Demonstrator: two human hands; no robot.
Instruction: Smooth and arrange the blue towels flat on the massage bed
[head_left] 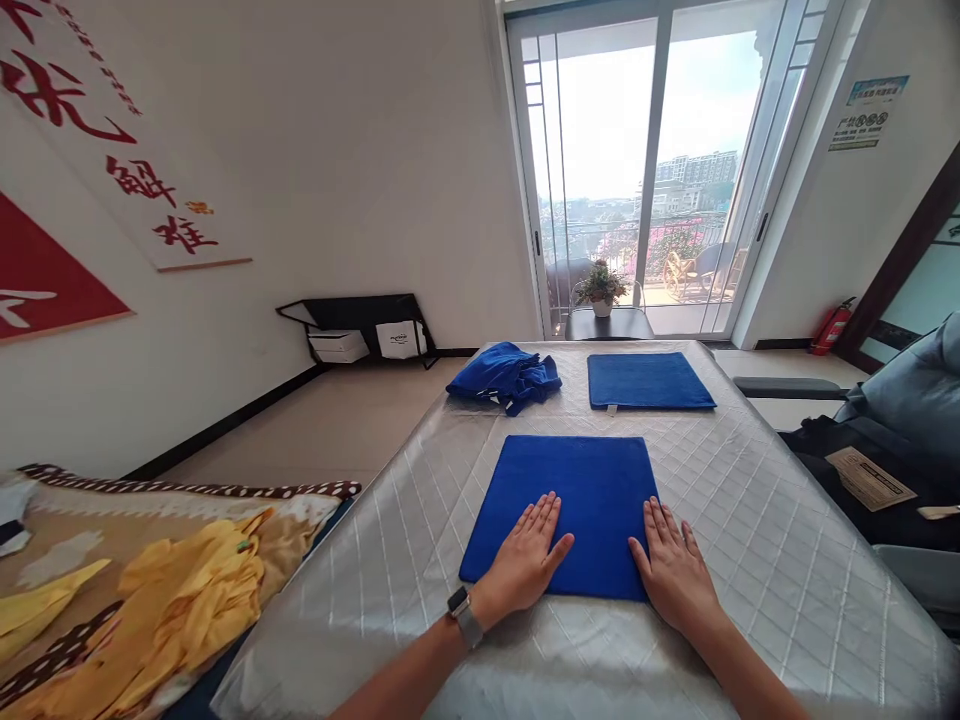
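Note:
A flat blue cloth square [574,480], perhaps a cushion cover, lies in front of me on a quilted silvery mattress [382,560]. My left hand [525,555] rests flat on its lower left part, fingers together and thumb out. On its right edge lies my right hand [671,560], palm down with the fingers stretched out. Farther back, a second flat blue cloth [649,381] with a small white tag lies toward the right. To its left is a crumpled heap of blue cloth [504,375].
Yellow clothing [195,590] lies on a patterned blanket at the left. A potted plant [601,288] stands on a chair [570,325] beyond the mattress, before the sliding glass door. At right are a dark armchair [911,400] and a fire extinguisher [831,327].

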